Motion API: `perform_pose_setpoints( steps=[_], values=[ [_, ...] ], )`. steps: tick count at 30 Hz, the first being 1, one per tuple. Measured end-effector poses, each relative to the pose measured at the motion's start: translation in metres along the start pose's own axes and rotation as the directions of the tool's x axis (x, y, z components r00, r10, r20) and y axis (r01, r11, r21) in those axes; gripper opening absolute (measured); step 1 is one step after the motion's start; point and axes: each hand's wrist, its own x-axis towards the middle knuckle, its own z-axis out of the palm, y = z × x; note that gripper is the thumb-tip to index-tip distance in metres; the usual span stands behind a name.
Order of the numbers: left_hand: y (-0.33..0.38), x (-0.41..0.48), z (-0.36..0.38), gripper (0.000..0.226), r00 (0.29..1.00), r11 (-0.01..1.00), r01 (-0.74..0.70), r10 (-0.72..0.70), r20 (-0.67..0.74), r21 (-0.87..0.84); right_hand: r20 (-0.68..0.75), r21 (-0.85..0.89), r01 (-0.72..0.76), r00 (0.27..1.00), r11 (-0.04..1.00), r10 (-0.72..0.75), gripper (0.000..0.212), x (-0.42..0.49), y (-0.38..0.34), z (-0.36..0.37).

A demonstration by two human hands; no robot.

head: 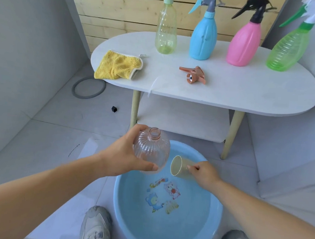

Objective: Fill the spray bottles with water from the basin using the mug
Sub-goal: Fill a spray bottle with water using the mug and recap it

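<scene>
Holding an uncapped bottle (151,150) beside a tipped mug (177,166) above the basin (126,219), lower centre of frame.
Gripping the empty bottle's ribbed body with the left hand (125,154), neck aimed up-frame; pinching the mug with the right hand (205,175) just right of it, mouth turned toward the bottle, over the water.

Your left hand (124,158) holds the clear, pink-tinted ribbed bottle (151,150) neck up and uncapped over the far rim of the light blue basin (121,209) on the floor. Just beside it, your right hand (203,174) pinches the translucent yellowish mug (177,166), which is tipped with its mouth toward that bottle. On the tabletop (247,91) a yellow bottle (166,31), blue bottle (203,37), pink bottle (244,43) and green bottle (286,51) stand capped in a row, with the orange spray head (194,74) lying in front of them.
</scene>
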Motion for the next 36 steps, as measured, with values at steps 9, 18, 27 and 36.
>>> perform_pose_setpoints(
  steps=[9, 18, 27, 36],
  values=[
    [-0.006, 0.011, 0.003, 0.088, 1.000, 1.000, 0.018, -0.017, 0.026, -0.021, 0.007, -0.097, 0.014, 1.000, 0.995, -0.013, 0.050, 0.007, 0.009, 0.018],
    [-0.007, 0.009, 0.007, 0.089, 0.999, 1.000, 0.005, -0.003, 0.050, -0.028, -0.001, -0.055, 0.048, 0.999, 0.997, -0.048, 0.051, 0.003, 0.005, 0.018],
    [0.007, 0.008, -0.003, 0.088, 1.000, 1.000, -0.012, 0.012, 0.029, -0.009, -0.009, 0.324, 0.051, 0.999, 0.945, -0.051, 0.042, -0.012, -0.014, -0.018],
    [0.025, -0.004, -0.020, 0.086, 0.998, 0.998, -0.050, 0.049, -0.029, -0.031, -0.176, 0.355, 0.202, 0.973, 0.913, -0.147, 0.035, -0.077, -0.058, -0.115]
  ],
)
